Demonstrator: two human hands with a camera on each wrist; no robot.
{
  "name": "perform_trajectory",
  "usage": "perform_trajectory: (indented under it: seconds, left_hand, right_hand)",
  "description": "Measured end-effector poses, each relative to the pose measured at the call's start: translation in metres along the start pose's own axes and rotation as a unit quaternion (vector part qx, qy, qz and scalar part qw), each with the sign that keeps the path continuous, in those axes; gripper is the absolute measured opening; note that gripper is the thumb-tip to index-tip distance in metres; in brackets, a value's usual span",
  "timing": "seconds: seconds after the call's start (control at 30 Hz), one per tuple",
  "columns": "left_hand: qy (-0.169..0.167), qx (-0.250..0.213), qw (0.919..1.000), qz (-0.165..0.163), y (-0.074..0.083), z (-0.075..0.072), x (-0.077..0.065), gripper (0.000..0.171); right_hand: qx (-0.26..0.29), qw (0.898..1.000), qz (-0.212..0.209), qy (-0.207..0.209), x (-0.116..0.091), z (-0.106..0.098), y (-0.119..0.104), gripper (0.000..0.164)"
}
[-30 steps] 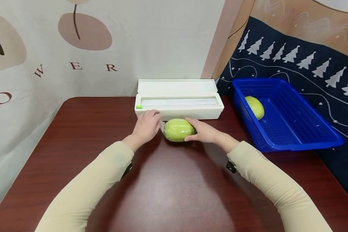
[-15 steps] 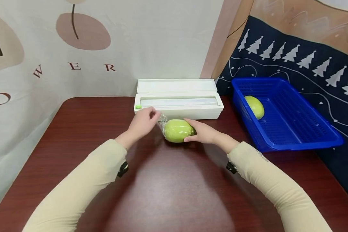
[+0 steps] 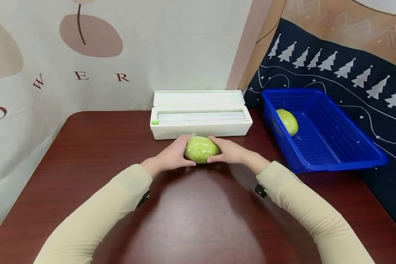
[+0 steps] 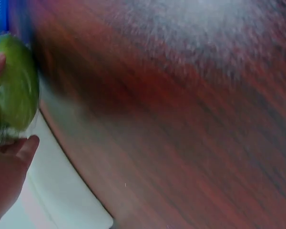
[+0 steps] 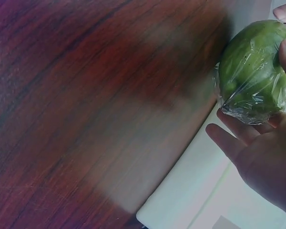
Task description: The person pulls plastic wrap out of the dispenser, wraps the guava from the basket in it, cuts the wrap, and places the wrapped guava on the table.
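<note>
An oval yellow-green fruit (image 3: 202, 150), wrapped in shiny cling film (image 5: 243, 98), is just in front of the white box in the head view. My left hand (image 3: 172, 153) grips its left end, thumb at the near side and fingers on the far side. Around the right end curls my right hand (image 3: 230, 151), its thumb also toward me. A bit of loose film (image 3: 194, 134) sticks up by the left fingers. In the right wrist view, the film lies creased and gathered over the end of the fruit.
Behind the hands stands a white cling film dispenser (image 3: 201, 131), lid up, with a green slider (image 3: 155, 122) at its left. To the right, a blue plastic basket (image 3: 343, 167) holds an unwrapped-looking green fruit (image 3: 288, 123). A printed cloth hangs behind the brown table (image 3: 198, 220).
My left hand, earlier pulling at loose film on the fruit's left end and lifting away with it, has come back and now grips that end. The right hand has kept its hold.
</note>
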State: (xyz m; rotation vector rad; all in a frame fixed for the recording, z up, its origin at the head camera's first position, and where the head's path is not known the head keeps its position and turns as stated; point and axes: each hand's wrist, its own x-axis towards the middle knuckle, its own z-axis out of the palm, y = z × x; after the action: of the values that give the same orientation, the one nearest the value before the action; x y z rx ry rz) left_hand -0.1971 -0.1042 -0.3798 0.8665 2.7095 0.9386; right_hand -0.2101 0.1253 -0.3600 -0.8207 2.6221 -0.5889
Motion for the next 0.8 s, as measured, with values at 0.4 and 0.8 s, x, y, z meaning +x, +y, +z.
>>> perform_trajectory:
  seconds: [0.4,0.8]
  left_hand:
    - [-0.022,0.12,0.9924,-0.009,0.008,0.0,0.004,0.096]
    - [-0.002,0.044,0.9987,-0.027,0.009,0.002,0.006,0.084]
  right_hand:
    - [-0.003,1.0,-0.019,-0.006,0.003,0.009,-0.009,0.091]
    - [0.022,0.998,-0.05,0.034,0.004,0.016,-0.015,0.086]
